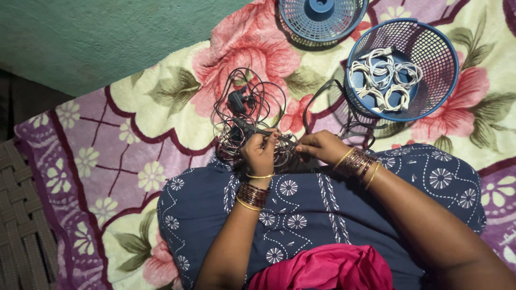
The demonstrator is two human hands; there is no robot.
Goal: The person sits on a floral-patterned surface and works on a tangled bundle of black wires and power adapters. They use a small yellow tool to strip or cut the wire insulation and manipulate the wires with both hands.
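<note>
Both hands along sideways black cable

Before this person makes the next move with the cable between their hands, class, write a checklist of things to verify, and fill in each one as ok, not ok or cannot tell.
1. Both hands on the dark cable: ok; left hand and right hand pinch it.
2. Cable free of the tangled dark pile: not ok; it runs into the pile.
3. Blue basket within reach: ok; it sits just beyond the right hand.
4. White coiled cables inside the basket: ok.
5. Second blue basket piece out of the way: ok.
6. Plug end located: cannot tell.
</note>
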